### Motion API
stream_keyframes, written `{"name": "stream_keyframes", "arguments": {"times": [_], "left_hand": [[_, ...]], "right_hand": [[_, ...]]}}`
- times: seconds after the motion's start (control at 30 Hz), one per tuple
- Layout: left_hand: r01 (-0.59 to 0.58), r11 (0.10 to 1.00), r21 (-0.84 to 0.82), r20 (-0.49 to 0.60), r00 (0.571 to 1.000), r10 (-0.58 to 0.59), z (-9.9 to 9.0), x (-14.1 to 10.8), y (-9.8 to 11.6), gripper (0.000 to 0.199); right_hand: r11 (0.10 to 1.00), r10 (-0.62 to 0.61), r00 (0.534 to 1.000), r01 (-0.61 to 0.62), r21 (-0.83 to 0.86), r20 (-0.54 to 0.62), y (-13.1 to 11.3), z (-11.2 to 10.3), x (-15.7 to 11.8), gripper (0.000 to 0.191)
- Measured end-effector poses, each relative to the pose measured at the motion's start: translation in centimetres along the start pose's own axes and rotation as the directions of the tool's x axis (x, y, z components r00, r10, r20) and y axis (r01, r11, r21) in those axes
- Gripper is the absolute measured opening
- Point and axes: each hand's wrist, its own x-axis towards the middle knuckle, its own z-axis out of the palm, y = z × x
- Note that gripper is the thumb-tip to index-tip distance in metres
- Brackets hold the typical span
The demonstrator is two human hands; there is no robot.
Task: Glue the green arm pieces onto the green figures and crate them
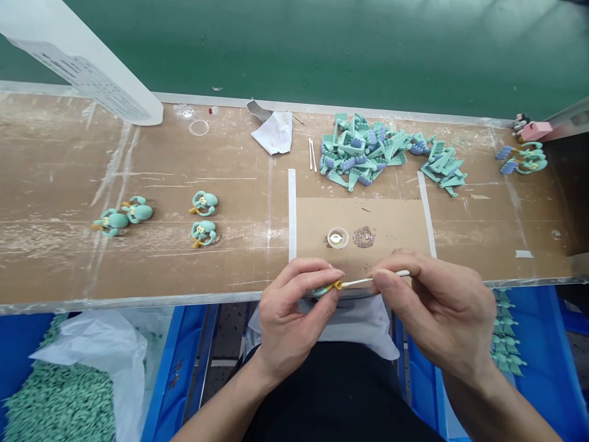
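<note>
Scuffed wooden workbench [138, 270], near edge: a left hand [294, 319] is closed in a pinch, with a small teal figure [322, 291] held between thumb and fingers just over the edge. A right hand [437, 307] is pinched on a white cotton swab [375, 280], its tip set against a yellow part [338, 285] of the figure. Blue plastic crates [543, 344] are placed below the bench on either side. Beyond the hands, a cardboard sheet [391, 227] is laid down, bearing a small clear dish [337, 237] and a brown smear [363, 237]. Four more teal figures [204, 203] are set out to the left. Farther off, teal parts [363, 150] are heaped, with two cotton swabs [311, 155] and crumpled white cloth [273, 132] alongside.
</note>
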Motion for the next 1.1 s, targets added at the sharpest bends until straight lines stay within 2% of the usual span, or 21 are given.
{"name": "stream_keyframes", "arguments": {"times": [0.3, 0.47, 0.6, 0.67, 0.87, 1.0, 1.03, 1.1], "left_hand": [[-0.006, 1.0, 0.006, 0.0, 1.0, 0.006, 0.0, -0.1, 0.1, 0.041], [0.035, 0.999, -0.014, -0.003, 0.999, -0.035, 0.0, -0.1, 0.0, 0.033], [0.139, 0.989, -0.06, -0.004, 0.99, -0.139, 0.0, -0.1, 0.0, 0.02], [0.194, 0.977, -0.093, 0.0, 0.981, -0.195, -0.1, -0.2, 0.0, 0.016], [0.278, 0.942, -0.186, 0.001, 0.959, -0.283, -0.4, -0.2, -0.1, 0.01], [0.275, 0.939, -0.206, -0.005, 0.959, -0.282, -0.7, 0.1, -0.1, 0.011], [0.273, 0.938, -0.215, -0.006, 0.96, -0.281, -0.8, 0.2, -0.1, 0.011], [0.267, 0.935, -0.231, -0.012, 0.961, -0.278, -1.0, 0.3, -0.2, 0.011]], "right_hand": [[1.0, -0.021, 1.0, 0.021, 0.009, 0.02, -0.4, 0.2, 0.1, 0.017], [0.997, 0.052, 0.999, -0.05, 0.056, -0.018, 0.2, 0.4, -0.2, 0.018], [0.981, 0.187, 0.968, -0.176, 0.081, -0.168, 1.7, 0.6, -0.1, 0.019], [0.979, 0.204, 0.957, -0.195, 0.063, -0.206, 2.8, 1.0, 0.5, 0.023], [0.985, 0.097, 0.989, -0.112, -0.134, -0.114, 5.1, 3.7, 2.6, 0.034], [0.989, 0.088, 0.996, -0.09, -0.117, -0.021, 6.7, 4.1, 3.7, 0.038], [0.989, 0.105, 0.994, -0.109, -0.104, -0.042, 7.4, 3.7, 4.2, 0.037], [0.984, 0.127, 0.977, -0.146, -0.106, -0.17, 9.1, 2.5, 5.7, 0.031]]}}
